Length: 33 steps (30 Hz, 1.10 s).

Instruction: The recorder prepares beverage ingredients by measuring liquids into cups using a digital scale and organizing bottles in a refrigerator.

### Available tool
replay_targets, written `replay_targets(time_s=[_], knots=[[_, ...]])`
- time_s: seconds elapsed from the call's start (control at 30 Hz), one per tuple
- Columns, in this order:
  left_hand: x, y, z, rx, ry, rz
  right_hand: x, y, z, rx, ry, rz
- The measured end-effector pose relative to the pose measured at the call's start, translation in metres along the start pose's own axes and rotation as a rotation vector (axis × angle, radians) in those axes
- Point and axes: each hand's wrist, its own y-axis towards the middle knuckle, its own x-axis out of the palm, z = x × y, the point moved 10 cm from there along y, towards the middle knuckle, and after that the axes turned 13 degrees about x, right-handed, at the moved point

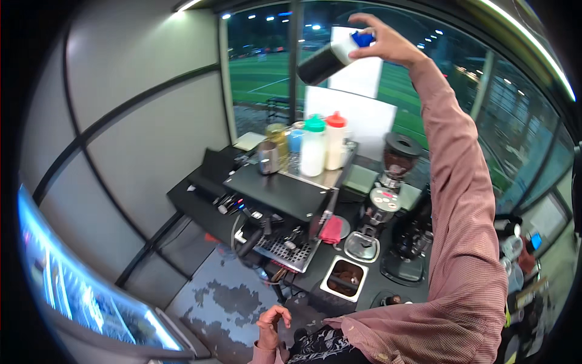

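My right arm in a pink sleeve reaches up and forward. My right hand (393, 43) is closed round the blue top of a squeeze bottle (325, 62), which hangs tilted with its base to the lower left. The bottle is dark over its lower part and whitish near the cap. Low in the view, close to my body, my left hand (273, 323) has loosely curled fingers with nothing visible in them. On top of the espresso machine (273, 193) stand a green-capped squeeze bottle (313, 148) and a red-capped squeeze bottle (335, 142).
A coffee grinder (383, 197) stands right of the machine. In front of it a knock box (344, 278) holds dark grounds, near a pink cloth (330, 230). A metal pitcher (268, 158) sits on the machine. A lit display case (91, 291) is at the left; windows lie behind.
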Motion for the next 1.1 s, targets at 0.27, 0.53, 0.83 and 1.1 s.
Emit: replay_targets(time_s=[0.27, 0.53, 0.83, 1.1], knots=[[0.129, 0.046, -0.015, 0.028, -0.126, -0.667, -0.052, -0.313, -0.029, 0.256, 0.744, 0.242], [0.346, -0.059, -0.053, 0.029, 0.086, -1.467, -0.007, -0.813, -0.088, 0.621, 1.077, 0.739], [0.593, -0.287, -0.206, 0.657, 0.66, -1.728, -0.001, -1.077, -0.216, 1.6, 0.342, 1.129], [0.67, -0.279, -0.256, 0.407, 0.959, -1.639, -0.014, -1.162, -0.219, 1.752, 0.438, 1.025]])
